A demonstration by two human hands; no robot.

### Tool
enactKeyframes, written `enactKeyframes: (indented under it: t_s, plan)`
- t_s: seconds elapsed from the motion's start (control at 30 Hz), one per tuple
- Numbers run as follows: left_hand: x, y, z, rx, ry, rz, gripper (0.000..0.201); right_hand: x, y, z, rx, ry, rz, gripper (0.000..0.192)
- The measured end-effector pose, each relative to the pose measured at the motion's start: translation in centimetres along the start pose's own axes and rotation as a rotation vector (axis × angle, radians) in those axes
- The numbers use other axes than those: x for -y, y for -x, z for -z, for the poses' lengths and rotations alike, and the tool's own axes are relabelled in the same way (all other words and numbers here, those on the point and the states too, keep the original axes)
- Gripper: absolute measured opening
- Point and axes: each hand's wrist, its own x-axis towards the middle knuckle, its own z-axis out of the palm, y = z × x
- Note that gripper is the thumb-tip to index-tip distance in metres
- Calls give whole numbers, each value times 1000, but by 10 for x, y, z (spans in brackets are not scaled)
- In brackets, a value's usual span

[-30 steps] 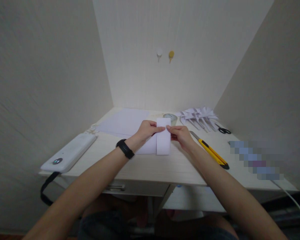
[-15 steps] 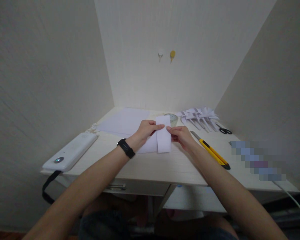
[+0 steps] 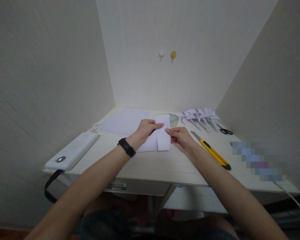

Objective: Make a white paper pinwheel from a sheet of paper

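You have dim, greyish light: the wall point(image 3: 140, 78) behind the desk point(image 3: 150, 168) looks palest, while below the desk you get heavy shadow. Your view is soft, wide-angle stretched, and pixelated over one object point(image 3: 256, 161) at the desk's right side.

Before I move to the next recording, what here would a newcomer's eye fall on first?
Probably the yellow cutter first, the strongest colour on the pale desk, lying beside the right forearm. Next, at the centre, the folded white paper, with the left hand and the right hand both gripping it. Then the heap of creased paper pieces at the desk's back right, with black-handled scissors lying just right of it.
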Motion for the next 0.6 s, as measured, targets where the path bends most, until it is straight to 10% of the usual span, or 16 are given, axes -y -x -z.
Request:
enactKeyframes:
  t_s: [0.6]
  plan:
    - [1,-7,7,-48,9,44,45,-5,0,-3,77,-25,-40,45]
